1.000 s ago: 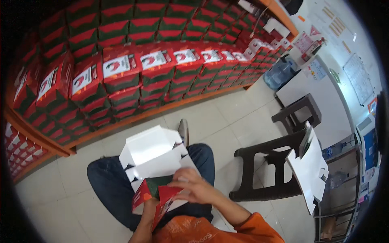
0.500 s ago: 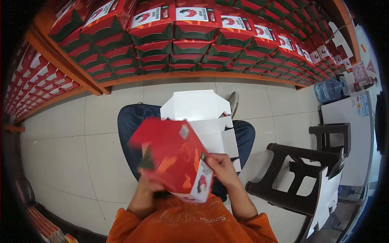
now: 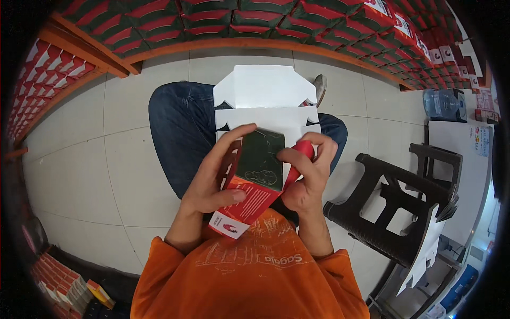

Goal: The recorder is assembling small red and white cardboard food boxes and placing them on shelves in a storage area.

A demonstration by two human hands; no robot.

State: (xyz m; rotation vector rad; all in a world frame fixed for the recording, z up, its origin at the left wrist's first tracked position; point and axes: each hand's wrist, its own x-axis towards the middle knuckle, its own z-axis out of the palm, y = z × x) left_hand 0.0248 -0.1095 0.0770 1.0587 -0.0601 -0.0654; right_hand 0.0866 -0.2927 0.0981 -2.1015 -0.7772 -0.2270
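Observation:
A red cardboard box point(image 3: 257, 199) with a dark green end panel and a white label is held tilted above my lap. My left hand point(image 3: 215, 173) wraps its left side, thumb on the printed red face and fingers along the far edge. On the other side my right hand point(image 3: 308, 170) grips a red side flap, with the forefinger bent against the green panel. Beneath and beyond the box, unfolded white cardboard blanks point(image 3: 265, 87) lie across my legs. The inside of the held box is hidden.
Stacked red and green boxes point(image 3: 255, 21) fill an orange-framed shelf ahead, with more boxes point(image 3: 50, 80) on the left. Dark plastic stools point(image 3: 366, 196) stand at the right, with white cardboard point(image 3: 425, 255) against the nearer one. A water bottle point(image 3: 443, 105) stands far right.
The red box has turned so its green end faces up. My left hand has come round to its left side, and my right hand has moved up to a flap. The view has shifted.

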